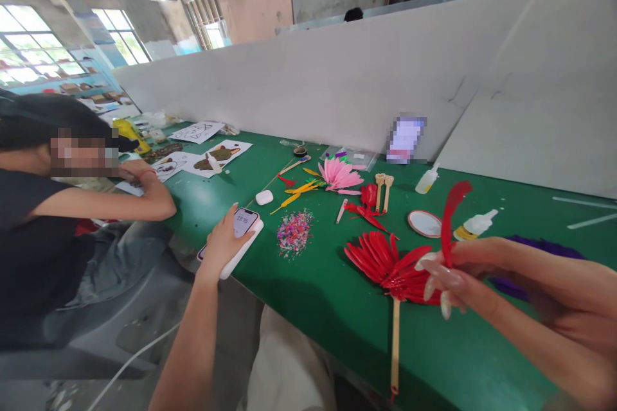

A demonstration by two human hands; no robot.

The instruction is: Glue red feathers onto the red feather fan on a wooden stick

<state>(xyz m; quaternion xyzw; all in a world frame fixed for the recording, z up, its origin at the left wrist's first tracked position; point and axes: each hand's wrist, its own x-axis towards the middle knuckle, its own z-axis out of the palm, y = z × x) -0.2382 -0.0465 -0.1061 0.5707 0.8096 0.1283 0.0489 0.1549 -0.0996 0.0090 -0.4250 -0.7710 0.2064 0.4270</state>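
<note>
In the head view, my right hand pinches a red feather upright between thumb and fingertips. Just left of it lies a red feather fan on a wooden handle. My left hand is wrapped over a phone with a lit screen, at the table's front edge. Under or against the phone is a white slab-like object, partly hidden by the hand. A small white case sits beyond the phone, and a heap of colourful bits lies to its right.
Pink feathers, yellow feathers, wooden sticks, a round white disc and two glue bottles are on the green table. Purple feathers lie behind my right hand. A person sits at left. A white partition borders the back.
</note>
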